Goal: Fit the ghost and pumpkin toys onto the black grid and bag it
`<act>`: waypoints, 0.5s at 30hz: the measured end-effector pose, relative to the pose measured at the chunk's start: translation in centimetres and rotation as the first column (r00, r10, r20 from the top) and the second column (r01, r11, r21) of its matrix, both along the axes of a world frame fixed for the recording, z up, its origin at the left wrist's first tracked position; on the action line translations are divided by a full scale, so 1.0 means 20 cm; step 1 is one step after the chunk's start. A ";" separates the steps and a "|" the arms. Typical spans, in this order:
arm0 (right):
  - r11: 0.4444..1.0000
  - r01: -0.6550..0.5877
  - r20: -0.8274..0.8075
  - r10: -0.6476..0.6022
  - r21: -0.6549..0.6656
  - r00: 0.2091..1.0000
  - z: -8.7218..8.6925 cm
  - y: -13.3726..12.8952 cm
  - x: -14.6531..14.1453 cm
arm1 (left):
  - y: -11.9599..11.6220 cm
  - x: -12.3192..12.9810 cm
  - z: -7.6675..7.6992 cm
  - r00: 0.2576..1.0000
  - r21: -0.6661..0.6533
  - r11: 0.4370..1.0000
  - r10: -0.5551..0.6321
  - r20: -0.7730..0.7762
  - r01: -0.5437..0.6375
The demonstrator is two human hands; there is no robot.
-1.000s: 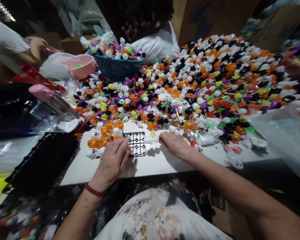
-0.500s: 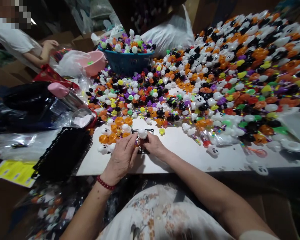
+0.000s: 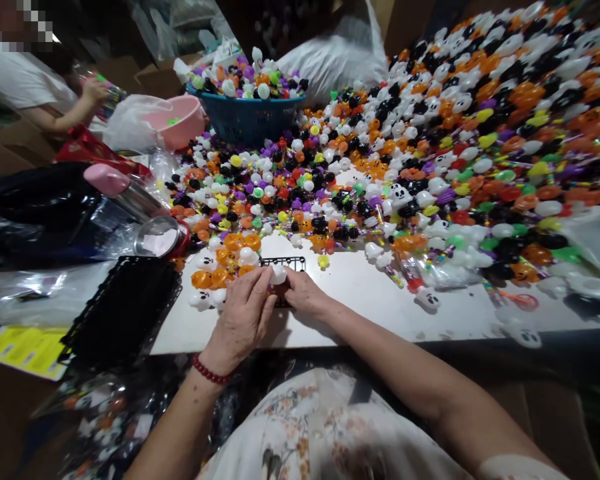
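Note:
A small toy with a white plastic top (image 3: 278, 275) is between my two hands, its lower part hidden by my fingers. My left hand (image 3: 243, 303), with a dark red bead bracelet at the wrist, closes on it from the left. From the other side, the fingers of my right hand (image 3: 304, 292) pinch it. Under the hands a black plastic grid frame (image 3: 296, 262) lies on the white tabletop (image 3: 350, 283), partly covered. Just left of the frame sits a cluster of orange pumpkin tops (image 3: 223, 277) and white ghost tops (image 3: 200, 299).
A stack of black grid frames (image 3: 123, 310) lies at the left. A large heap of Halloween toys (image 3: 430, 160) covers the back and right. Behind stand a blue basket (image 3: 250, 117) and a pink basin (image 3: 183, 123). A co-worker (image 3: 30, 87) is at far left.
The white top has tilted and moved slightly down between my hands. At far left, the co-worker's hand now holds up a clear packet of colourful items. The view has shifted a little.

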State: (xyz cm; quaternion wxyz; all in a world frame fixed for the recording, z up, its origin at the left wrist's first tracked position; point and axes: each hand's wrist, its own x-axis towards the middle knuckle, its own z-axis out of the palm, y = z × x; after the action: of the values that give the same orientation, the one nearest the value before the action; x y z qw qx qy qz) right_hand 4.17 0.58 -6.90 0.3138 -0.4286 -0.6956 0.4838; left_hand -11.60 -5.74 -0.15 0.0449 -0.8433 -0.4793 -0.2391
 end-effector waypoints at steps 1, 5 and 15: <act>1.000 -0.015 0.009 0.015 -0.004 1.000 0.00 0.00 0.00 | 0.00 0.00 0.00 1.000 0.001 1.000 0.004 -0.002 -0.004; 0.998 -0.060 0.097 0.060 0.000 0.994 0.03 0.01 0.01 | 0.00 0.00 0.02 1.000 0.007 1.000 0.009 -0.013 -0.009; 0.997 -0.077 0.113 0.073 0.031 0.991 0.03 0.05 0.00 | 0.07 0.01 0.11 0.987 -0.032 0.999 -0.023 -0.160 0.018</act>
State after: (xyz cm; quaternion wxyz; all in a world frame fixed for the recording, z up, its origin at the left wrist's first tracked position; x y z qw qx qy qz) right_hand 4.13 1.49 -6.37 0.2636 -0.4228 -0.7360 0.4583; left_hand -11.47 -4.44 2.14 0.0679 -0.8653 -0.4690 -0.1636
